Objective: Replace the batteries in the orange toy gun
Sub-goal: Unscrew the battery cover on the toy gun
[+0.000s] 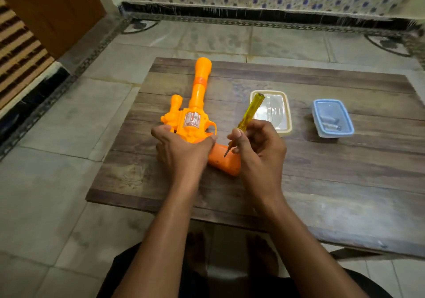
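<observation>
**Two hands on the orange toy gun, screwdriver tip at the grip**

Two bare hands work at a low wooden bench (322,182) standing on a tiled floor (57,159). No brand, label or legible writing shows on anything; the only marking is a silvery, reddish patterned panel on the side of the gun's cylinder, too blurred to read.

The orange toy gun (195,116) lies flat on the left part of the bench, its long barrel pointing away to the far edge and ending in a bulbous muzzle, with a darker orange band partway along. A short knobbed stub juts out to the left of the body. The grip (226,162), a deeper orange, angles toward the near right.

The left hand (181,150) lies over the rear of the gun, its fingers spread and pressing down. The right hand (259,143) pinches a screwdriver (249,113) with a clear yellow handle between thumb and fingers, the metal tip touching the grip.

Just right of the screwdriver sits a clear container with a cream rim (286,113). Further right, well apart, a blue-rimmed container (332,118) holds batteries (330,124).
</observation>
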`<state>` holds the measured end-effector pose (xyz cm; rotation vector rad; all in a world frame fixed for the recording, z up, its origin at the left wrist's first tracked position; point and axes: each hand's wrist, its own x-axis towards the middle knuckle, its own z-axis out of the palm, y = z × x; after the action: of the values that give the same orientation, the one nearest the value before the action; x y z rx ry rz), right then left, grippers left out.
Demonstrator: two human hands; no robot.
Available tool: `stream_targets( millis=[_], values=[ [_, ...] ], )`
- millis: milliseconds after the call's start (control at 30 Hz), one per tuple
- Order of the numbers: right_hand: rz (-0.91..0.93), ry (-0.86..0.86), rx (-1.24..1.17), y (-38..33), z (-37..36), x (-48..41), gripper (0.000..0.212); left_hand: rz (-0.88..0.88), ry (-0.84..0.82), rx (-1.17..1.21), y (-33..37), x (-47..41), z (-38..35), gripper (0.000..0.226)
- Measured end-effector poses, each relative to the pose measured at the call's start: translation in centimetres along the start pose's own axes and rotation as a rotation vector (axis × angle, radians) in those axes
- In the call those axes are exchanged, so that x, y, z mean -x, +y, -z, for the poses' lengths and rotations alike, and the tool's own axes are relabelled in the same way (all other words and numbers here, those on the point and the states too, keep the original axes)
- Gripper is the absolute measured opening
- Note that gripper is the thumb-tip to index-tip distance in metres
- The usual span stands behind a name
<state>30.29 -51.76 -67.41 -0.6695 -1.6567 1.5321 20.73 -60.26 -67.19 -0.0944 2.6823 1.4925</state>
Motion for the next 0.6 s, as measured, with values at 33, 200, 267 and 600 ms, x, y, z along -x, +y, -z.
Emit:
stream_targets(
  millis=[33, 200, 267, 600],
  values=[
    [-0.025, 0.001, -0.016, 0.2, -0.2, 0.3, 0.012, -0.011, 0.024, 0.008, 0.0, 0.1, 0.0, 0.092],
    [-0.068, -0.011, -0.059, 0.6, -0.5, 0.6, 0.012, -0.033, 0.045, 0.070, 0.2, 0.4, -0.1, 0.087],
    [-0.075, -0.007, -0.086, 0.7, -0.5, 0.5, 0.014, 0.005, 0.048, 0.122, 0.4, 0.2, 0.0, 0.088],
    [-0.110, -0.006, -0.225, 0.9, -0.7, 0.1, 0.013, 0.237, -0.230, 0.509, 0.1, 0.5, 0.7, 0.037]
  ],
)
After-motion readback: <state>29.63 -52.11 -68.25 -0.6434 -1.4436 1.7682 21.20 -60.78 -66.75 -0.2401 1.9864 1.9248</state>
